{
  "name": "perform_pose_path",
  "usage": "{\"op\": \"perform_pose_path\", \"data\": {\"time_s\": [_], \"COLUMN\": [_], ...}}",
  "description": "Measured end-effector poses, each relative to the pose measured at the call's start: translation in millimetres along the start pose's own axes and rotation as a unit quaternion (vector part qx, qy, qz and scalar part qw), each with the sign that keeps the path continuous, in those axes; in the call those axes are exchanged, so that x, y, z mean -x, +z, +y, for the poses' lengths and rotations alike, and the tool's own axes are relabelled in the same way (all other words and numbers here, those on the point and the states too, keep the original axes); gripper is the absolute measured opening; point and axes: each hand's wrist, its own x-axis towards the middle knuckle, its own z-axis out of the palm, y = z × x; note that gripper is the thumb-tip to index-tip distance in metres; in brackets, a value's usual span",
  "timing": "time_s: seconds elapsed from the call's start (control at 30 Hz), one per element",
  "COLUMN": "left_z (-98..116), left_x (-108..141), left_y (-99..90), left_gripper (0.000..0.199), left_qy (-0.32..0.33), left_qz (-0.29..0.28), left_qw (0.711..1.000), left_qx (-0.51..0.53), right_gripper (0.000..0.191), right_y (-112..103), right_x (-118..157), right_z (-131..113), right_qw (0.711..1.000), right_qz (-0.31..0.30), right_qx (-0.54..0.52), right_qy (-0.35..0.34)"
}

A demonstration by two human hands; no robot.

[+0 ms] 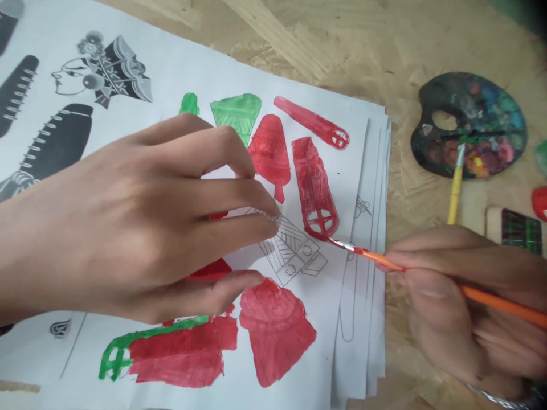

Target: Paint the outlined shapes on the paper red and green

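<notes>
**Orange brush [388, 262] in contact with red strip [314, 176]; view of sheet partly obstructed**

Nearest, a red-and-green shape [175, 356] and a broad red shape [277, 333] are painted on the white sheet [205, 62].

The left hand [154, 228] lies across the middle of the sheet. Its fingers are spread and bent, grasping nothing; whether every tip touches the paper cannot be told. This hand obstructs several painted patches and part of an uncoloured line drawing [294, 250].

The fingers of the right hand [457, 336] pinch the orange brush, its tip at the rounded near end of the red strip. A silver-coloured bracelet [491, 394] shows at that wrist. Further sheets [378, 319] project unevenly from beneath the white sheet.

Just beyond the right hand, and partly covered by it, sits a small dark-faced block [521, 228]. A yellow brush [456, 193] rests its tip on the paint-smeared palette [444, 88]; its other end is hidden by the right hand. A red item [541, 202] and a green item [542, 156] are cut off at the picture's edge.

Farther off, a green shape [237, 111], a slim red shape [307, 119] and a printed black-and-white figure [122, 71] occupy the sheet, with the wooden bench [325, 34] beyond.
</notes>
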Motion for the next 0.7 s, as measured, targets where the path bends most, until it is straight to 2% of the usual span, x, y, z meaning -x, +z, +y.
{"op": "perform_pose_path", "data": {"time_s": [0.1,0.2,0.3,0.43,0.5,0.7], "left_z": [0,0,0,0,0,1], "left_x": [0,0,1,1,1,3], "left_y": [-0.1,0.2,0.9,0.3,-0.1,0.1], "left_gripper": [0.042,0.045,0.045,0.035,0.029,0.030], "left_qy": [0.001,-0.002,-0.005,-0.008,-0.011,-0.013], "left_qz": [-0.008,-0.011,-0.014,-0.019,-0.026,-0.015], "left_qw": [1.000,1.000,1.000,1.000,1.000,1.000], "left_qx": [0.000,0.000,0.001,-0.002,-0.002,0.015], "right_gripper": [0.021,0.021,0.010,0.010,0.009,0.006], "right_y": [0,0,0,-1,-2,0], "right_x": [5,3,-6,-14,-12,-8], "right_z": [8,8,1,-6,-4,4], "right_qw": [0.998,0.999,0.998,0.996,0.996,0.999], "right_qz": [0.000,0.003,-0.016,-0.045,-0.041,-0.008], "right_qx": [0.023,0.019,0.008,0.019,0.014,-0.008], "right_qy": [-0.053,-0.039,-0.054,-0.071,-0.072,-0.045]}}
